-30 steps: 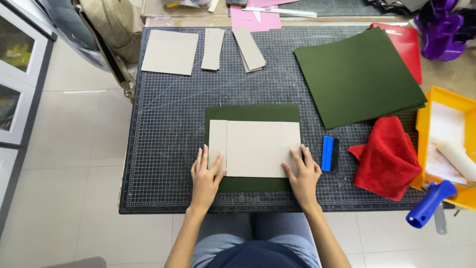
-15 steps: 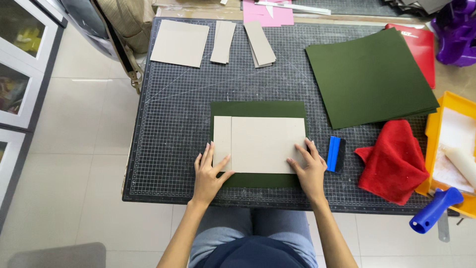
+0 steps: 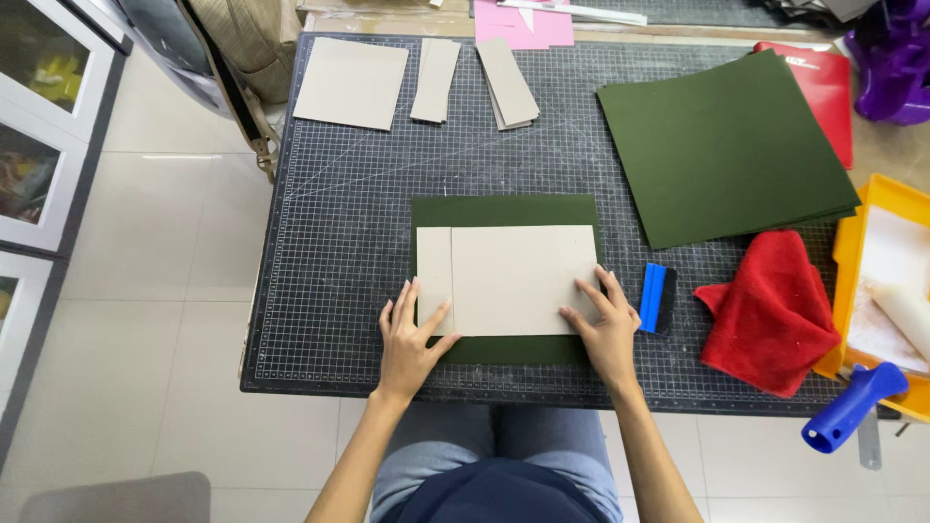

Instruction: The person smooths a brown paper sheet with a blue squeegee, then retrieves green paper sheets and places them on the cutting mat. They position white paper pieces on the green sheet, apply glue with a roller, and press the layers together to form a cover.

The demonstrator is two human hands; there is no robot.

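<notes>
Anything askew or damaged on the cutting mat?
Nothing damaged. The grey boards sit square on the green sheet under both hands. Only oddities: the narrow board strips at the far edge lie fanned, and the blue roller handle overhangs the table edge.

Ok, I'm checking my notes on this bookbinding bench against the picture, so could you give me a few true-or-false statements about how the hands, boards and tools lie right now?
1. Both hands, left hand and right hand, press flat on the grey cardboard panels. True.
2. The cardboard panels lie on a red sheet. False: they lie on a dark green rectangular sheet.
3. The small blue and black squeegee lies on the gridded cutting mat, to the right of the right hand. True.
4. The right hand holds the crumpled red cloth. False: the cloth lies apart, beside the squeegee.
5. The blue-handled roller rests at the yellow tray. True.
</notes>
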